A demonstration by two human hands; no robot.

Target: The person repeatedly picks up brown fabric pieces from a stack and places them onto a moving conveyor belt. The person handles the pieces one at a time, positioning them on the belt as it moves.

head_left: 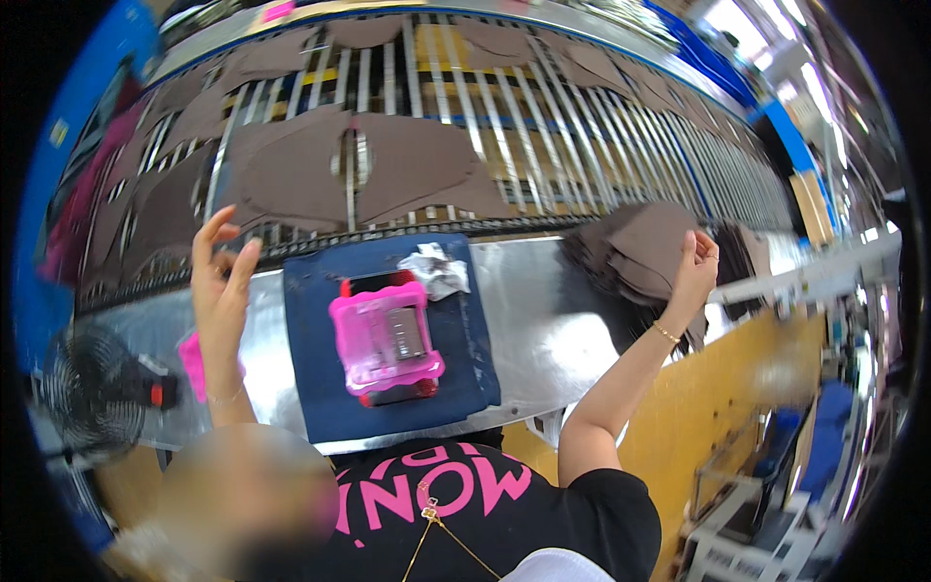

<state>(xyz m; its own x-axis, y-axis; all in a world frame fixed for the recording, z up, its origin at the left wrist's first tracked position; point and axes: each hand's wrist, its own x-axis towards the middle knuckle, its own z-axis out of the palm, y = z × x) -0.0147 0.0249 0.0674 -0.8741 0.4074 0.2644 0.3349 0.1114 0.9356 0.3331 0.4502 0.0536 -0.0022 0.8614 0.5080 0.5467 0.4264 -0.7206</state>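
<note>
My left hand is raised above the metal table, its fingers apart and holding nothing. Brown cut fabric pieces lie flat beyond it on a slatted rack. My right hand is over a stack of brown fabric pieces, with thumb and fingers pressed together; whether anything is between them cannot be seen. Between my hands, a pink-framed device with a grey panel rests on a dark blue cloth. A crumpled white and grey cloth lies just behind it.
The slatted rack runs across the far side of the metal table. A black fan stands at the left, near a pink item. A blue cart is off to the right.
</note>
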